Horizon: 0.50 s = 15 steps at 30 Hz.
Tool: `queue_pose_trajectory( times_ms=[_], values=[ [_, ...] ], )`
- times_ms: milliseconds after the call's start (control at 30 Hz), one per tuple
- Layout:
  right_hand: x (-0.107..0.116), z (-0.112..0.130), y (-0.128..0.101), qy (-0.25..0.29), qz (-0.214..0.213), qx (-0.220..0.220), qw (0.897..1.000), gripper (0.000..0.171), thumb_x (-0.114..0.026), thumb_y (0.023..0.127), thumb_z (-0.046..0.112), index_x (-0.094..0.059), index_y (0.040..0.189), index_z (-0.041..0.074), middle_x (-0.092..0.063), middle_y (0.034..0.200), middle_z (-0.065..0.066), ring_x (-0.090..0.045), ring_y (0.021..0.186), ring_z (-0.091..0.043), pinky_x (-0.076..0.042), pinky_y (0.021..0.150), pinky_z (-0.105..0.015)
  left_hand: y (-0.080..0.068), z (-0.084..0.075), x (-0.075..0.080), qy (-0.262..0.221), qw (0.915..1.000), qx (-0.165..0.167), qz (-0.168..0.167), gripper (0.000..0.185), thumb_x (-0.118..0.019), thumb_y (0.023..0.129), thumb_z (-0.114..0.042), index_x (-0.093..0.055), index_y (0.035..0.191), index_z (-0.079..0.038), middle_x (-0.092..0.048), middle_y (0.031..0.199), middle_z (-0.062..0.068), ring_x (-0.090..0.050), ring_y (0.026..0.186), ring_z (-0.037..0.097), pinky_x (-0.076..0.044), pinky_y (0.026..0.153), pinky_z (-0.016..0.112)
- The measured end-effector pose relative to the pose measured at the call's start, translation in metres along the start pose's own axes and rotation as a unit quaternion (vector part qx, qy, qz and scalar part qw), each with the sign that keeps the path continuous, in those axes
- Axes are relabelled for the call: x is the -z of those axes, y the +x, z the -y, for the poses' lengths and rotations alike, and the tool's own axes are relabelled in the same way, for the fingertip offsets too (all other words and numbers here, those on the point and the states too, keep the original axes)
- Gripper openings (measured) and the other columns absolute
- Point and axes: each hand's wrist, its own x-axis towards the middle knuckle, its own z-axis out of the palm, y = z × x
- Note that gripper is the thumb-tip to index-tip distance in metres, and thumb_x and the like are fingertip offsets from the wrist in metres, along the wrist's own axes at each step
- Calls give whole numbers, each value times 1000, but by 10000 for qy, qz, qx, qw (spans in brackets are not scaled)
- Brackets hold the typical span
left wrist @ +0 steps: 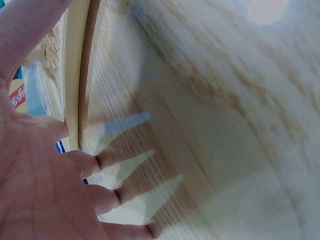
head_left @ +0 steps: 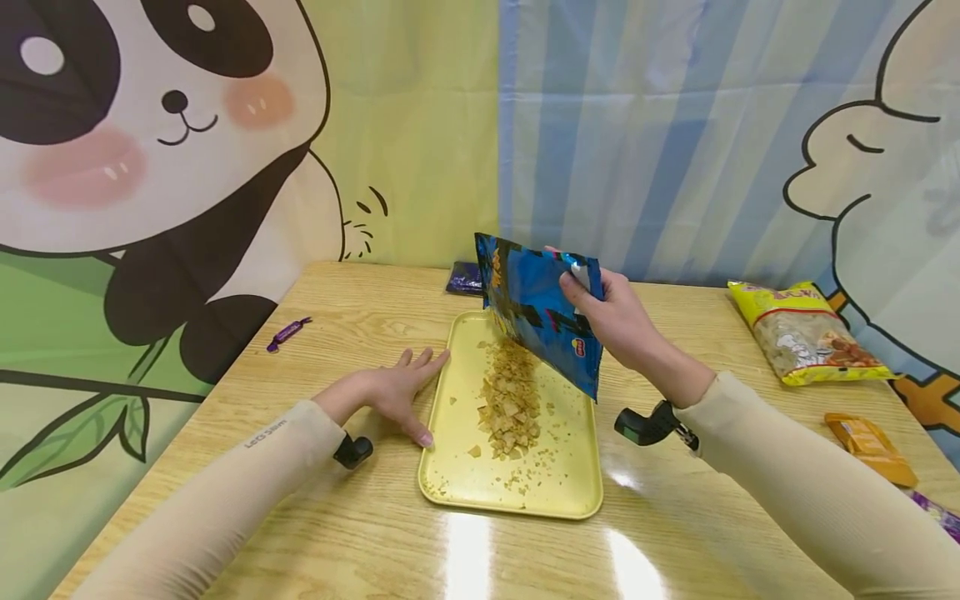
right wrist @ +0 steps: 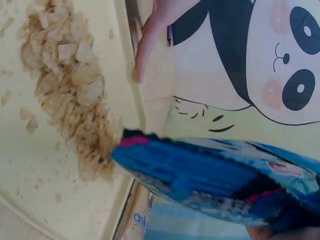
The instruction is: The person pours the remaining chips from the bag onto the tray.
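Note:
My right hand (head_left: pixel 626 329) pinches one end of a blue chip bag (head_left: pixel 536 300), its thumb on the near face. The bag hangs tilted over the far part of a pale yellow tray (head_left: pixel 558 479). Broken chips (head_left: pixel 510 408) lie in a long heap down the tray's middle, with crumbs scattered round them. In the right wrist view the bag's edge (right wrist: pixel 200 175) slants beside the far end of the heap. Fingers spread, my left hand (head_left: pixel 393 392) rests at the tray's left rim; the left wrist view shows its palm (left wrist: pixel 40 180) and fingertips on the table beside that rim.
A purple-wrapped candy (head_left: pixel 288 333) lies at the left on the wooden table (head_left: pixel 360 533). Behind the tray is a dark purple packet (head_left: pixel 465 278). To the right are a yellow bag (head_left: pixel 810 333), an orange packet (head_left: pixel 872 448) and a purple wrapper (head_left: pixel 937 512). A printed curtain (head_left: pixel 420 125) hangs behind.

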Motion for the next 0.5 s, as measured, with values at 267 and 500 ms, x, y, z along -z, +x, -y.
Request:
queue_pose_trajectory(
  times_ms=[267,500],
  values=[
    [-2,2,6,51,-234,256,9994,33,-49,109,30,-60,92,4,-26,66,-2,-23,58,-21,-27,65,-35,2,0,-1,16,10000,14,-3,137,-90,74,-49,7,165,-13,10,169,27,13,152,56,-11,112,83],
    [1,5,5,257,-199,105,9994,41,-49,109,29,-50,75,6,-60,104,-9,-53,99,-21,-32,83,-38,4,2,-1,-42,10000,-4,31,137,-89,75,-49,8,165,-14,11,169,26,15,153,55,-10,112,83]
  ],
)
